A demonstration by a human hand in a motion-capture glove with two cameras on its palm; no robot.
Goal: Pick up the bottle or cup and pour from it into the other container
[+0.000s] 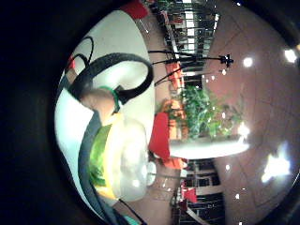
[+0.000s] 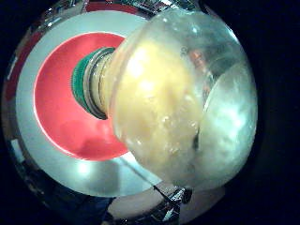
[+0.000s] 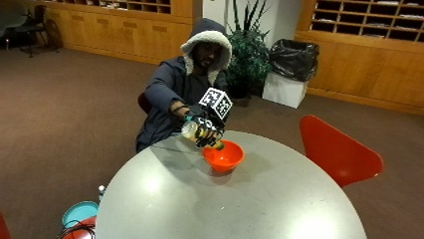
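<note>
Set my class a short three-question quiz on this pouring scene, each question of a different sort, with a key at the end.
1. True or false: the bottle stands upright on the table.
2. Multiple choice: the bottle's mouth points at (a) the orange bowl, (b) a blue plate, (c) the floor.
3. Fill the gap: the gloved right hand grips the ____.

Key
1. False: it is tilted, neck down toward the bowl.
2. a: the thumb side palm view shows the green-ringed neck over the bowl's inside.
3. Bottle, which holds yellow liquid.
</note>
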